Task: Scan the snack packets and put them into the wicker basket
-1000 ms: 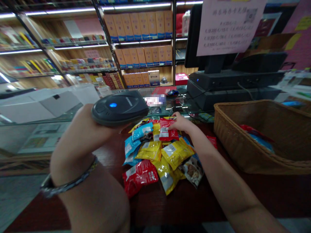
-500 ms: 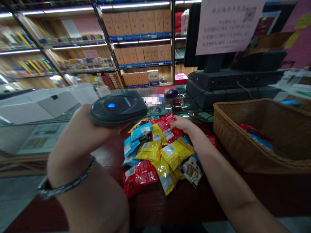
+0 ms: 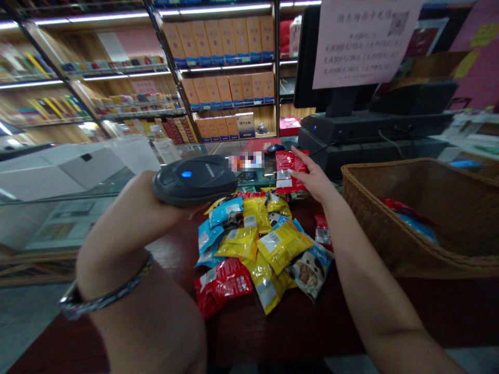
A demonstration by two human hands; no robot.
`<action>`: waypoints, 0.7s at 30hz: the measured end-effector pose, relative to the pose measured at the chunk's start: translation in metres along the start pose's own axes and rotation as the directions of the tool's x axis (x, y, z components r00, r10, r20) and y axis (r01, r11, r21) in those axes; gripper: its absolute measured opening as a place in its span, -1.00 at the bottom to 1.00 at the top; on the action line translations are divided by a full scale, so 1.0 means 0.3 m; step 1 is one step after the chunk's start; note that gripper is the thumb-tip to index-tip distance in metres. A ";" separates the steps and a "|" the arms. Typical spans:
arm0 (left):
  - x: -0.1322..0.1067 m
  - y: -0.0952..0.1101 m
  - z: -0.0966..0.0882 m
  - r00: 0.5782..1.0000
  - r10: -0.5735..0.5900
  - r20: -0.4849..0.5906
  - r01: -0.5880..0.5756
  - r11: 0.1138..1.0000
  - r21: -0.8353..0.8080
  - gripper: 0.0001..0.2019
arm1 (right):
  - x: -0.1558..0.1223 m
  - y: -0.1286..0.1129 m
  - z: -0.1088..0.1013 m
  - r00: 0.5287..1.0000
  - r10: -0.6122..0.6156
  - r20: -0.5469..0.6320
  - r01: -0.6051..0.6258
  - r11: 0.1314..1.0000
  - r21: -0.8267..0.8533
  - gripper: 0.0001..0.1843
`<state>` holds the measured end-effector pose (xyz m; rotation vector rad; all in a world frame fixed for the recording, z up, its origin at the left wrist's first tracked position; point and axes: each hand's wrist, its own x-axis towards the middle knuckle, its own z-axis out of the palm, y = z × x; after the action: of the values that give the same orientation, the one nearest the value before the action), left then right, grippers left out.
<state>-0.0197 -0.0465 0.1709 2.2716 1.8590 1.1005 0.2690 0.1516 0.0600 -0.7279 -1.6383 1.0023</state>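
My left hand (image 3: 144,208) grips a dark grey barcode scanner (image 3: 195,179) with a blue light on top, held above the left side of a pile of snack packets (image 3: 257,244) in red, yellow and blue. My right hand (image 3: 314,179) holds one red snack packet (image 3: 287,170) upright above the far end of the pile, its white label facing me, a little right of the scanner's nose. A metal bracelet (image 3: 105,293) circles my left wrist.
A wicker basket (image 3: 374,218) with a few packets inside stands at the right on the dark wooden counter (image 3: 312,322). Behind it sit a black till monitor (image 3: 374,124) with a paper notice (image 3: 366,41), and shelves of boxed goods (image 3: 230,72).
My right hand picked a red packet off the pile and raised it up and to the right, turning it upright. The scanner shifted slightly right and lower.
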 end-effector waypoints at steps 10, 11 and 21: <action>0.003 -0.003 0.000 1.000 0.020 0.019 -0.020 1.000 0.016 -0.68 | -0.020 -0.058 -0.028 0.996 -0.087 0.014 0.088 0.996 -0.016 0.06; 0.005 -0.006 0.000 0.999 0.024 0.021 -0.025 1.000 0.016 -0.68 | -0.023 -0.065 -0.030 0.996 -0.091 0.011 0.092 0.995 -0.036 0.07; 0.002 -0.010 0.008 0.998 -0.023 0.061 0.025 0.999 -0.032 -0.74 | -0.032 -0.085 -0.031 0.989 -0.142 0.026 0.144 0.958 -0.249 0.03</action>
<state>-0.0209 -0.0442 0.1681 2.2324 1.8277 1.0391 0.2811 0.1338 0.0793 -0.7600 -1.8174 0.7021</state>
